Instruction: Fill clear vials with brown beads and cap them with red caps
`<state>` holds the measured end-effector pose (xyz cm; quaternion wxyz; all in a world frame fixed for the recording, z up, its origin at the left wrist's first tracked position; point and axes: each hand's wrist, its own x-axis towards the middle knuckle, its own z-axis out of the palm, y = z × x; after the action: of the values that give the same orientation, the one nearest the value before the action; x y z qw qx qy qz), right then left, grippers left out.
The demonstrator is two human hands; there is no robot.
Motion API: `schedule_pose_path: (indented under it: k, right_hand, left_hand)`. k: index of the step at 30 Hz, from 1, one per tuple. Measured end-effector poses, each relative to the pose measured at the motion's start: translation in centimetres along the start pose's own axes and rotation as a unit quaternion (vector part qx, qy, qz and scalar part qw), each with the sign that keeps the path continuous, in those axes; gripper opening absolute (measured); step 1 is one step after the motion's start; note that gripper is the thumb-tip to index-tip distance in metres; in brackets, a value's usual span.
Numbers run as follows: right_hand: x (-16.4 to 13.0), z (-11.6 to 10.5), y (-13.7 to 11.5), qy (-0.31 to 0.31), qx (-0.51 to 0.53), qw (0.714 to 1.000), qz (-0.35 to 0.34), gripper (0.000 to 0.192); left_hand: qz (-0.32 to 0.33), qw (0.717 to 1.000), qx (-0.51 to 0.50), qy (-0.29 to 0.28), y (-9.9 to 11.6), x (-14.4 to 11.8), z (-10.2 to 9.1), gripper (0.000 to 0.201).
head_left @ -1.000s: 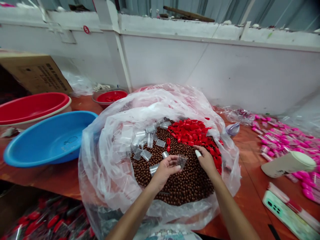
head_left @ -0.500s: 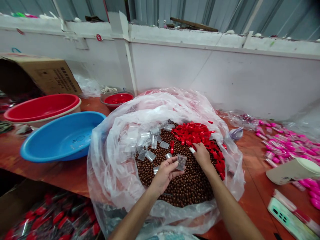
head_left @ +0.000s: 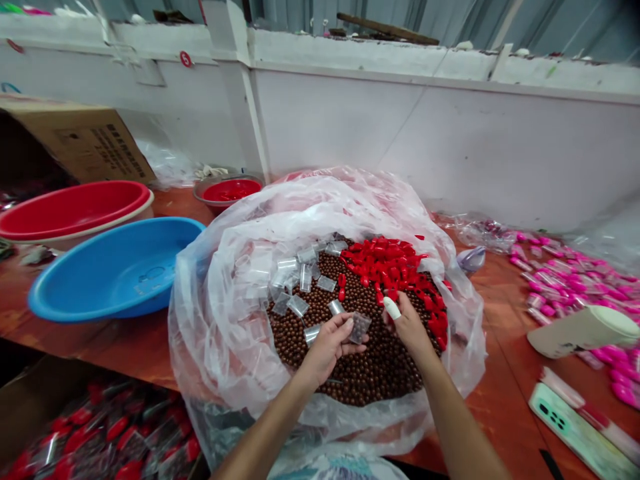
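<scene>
Left hand (head_left: 327, 347) pinches a small clear plastic vial (head_left: 359, 327) between thumb and fingers, grip clamped on it, vial tilted and seemingly part-filled with brown balls, held just above the heap of small brown round beads (head_left: 365, 367) inside the big crumpled clear plastic bag (head_left: 220, 333). Right hand (head_left: 407, 327) sits beside it at the edge of the pile of red plastic caps (head_left: 395, 267), fingers curled loosely over the caps; index tip wears a white finger cot (head_left: 391, 308). Cannot tell if that grip has actually closed on a cap or is only touching the pile. To do this step well, I'd judge: keep the vial mouth up and steady over the beads so spills drop back into the bag, and bring one cap squarely onto the opening. Loose empty clear vials (head_left: 300, 280) lie scattered on the beads to the left (near the left hand, not touching it). Bag walls rise high on the left and rear, lower at the front, so open room is mostly above the heap and toward the person. Blue plastic basin (head_left: 110, 267) and red basin (head_left: 70, 210) sit well apart on the reddish-brown desk (head_left: 500, 400) to the left; pink-capped filled vials (head_left: 565, 287) and a white tool (head_left: 580, 330) crowd the right.
</scene>
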<state>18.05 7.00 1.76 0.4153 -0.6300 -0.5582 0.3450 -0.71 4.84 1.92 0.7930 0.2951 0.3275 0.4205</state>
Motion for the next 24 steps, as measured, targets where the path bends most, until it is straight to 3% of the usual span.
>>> schedule_pose_path:
  k: [2, 5, 10, 15, 19, 21, 24]
  right_hand:
    - [-1.5, 0.1, -0.7, -0.056, 0.098, 0.993, 0.043, 0.039]
    - [-3.1, 0.1, -1.0, -0.112, 0.238, 0.96, 0.1, 0.034]
    - [-4.4, 0.2, -0.3, -0.099, 0.275, 0.95, 0.108, 0.033]
    - [-5.1, 0.1, -0.2, -0.094, 0.333, 0.929, 0.134, 0.04]
    - [-5.8, -0.1, 0.0, -0.115, 0.321, 0.929, 0.143, 0.039]
    - [-6.1, 0.0, 0.2, -0.122, 0.277, 0.944, 0.134, 0.034]
    - [-6.6, 0.3, 0.4, -0.085, 0.14, 0.986, 0.037, 0.024]
  left_hand:
    - [-0.003, 1.0, 0.009, 0.002, -0.4, 0.1, 0.0, 0.031]
    - [-0.004, 1.0, 0.024, -0.003, -0.7, -0.1, 0.2, 0.031]
    - [-0.006, 0.998, 0.055, -0.024, -1.0, -0.6, 0.7, 0.033]
    - [-0.004, 0.997, 0.076, -0.007, -1.4, -0.8, 0.6, 0.035]
    - [0.003, 0.995, 0.097, -0.001, -1.7, -0.9, 0.4, 0.036]
    - [0.016, 0.993, 0.116, -0.002, -1.9, -0.9, 0.4, 0.035]
    - [0.033, 0.988, 0.15, -0.005, -2.2, -1.0, 0.5, 0.034]
